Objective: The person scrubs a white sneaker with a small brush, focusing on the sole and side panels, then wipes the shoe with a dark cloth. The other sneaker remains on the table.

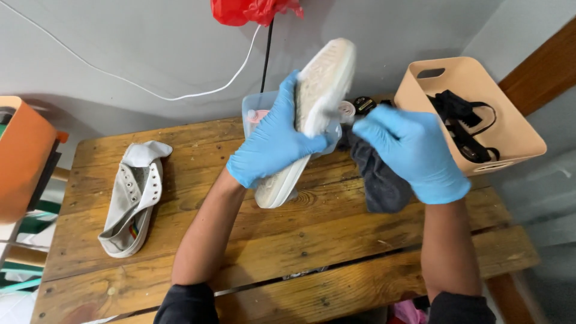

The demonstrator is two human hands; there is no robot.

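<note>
left hand (273, 147), blue glove: grip wrapped tight around the middle of a white shoe (309, 117), fingers curled over its upper side, thumb on the near edge; shoe held off the desk (300, 252) with the pale sole facing up and its toe end tilted away from the grip, toward the wall. right hand (414, 153), blue glove: grip pressed together, pinching a dark grey cloth (378, 177) whose loose end hangs below the grip to the desk; fingertips of this grip sit just beside the shoe's sole edge, contact blurred, cannot tell if cloth is touching it. behind the left grip, partly hidden by the shoe: one clear plastic tub (258, 111), a pink item inside. well to the left of the left grip: a second white shoe (133, 198), lying on the desk, opening up, a white sock tucked at its far end. right of the right grip: one beige basket (510, 129) with black straps inside. above both grips: one red bag (252, 11) on the wall. counts: shoes 2, gloved hands 2, cloth 1, tub 1, basket 1.
</note>
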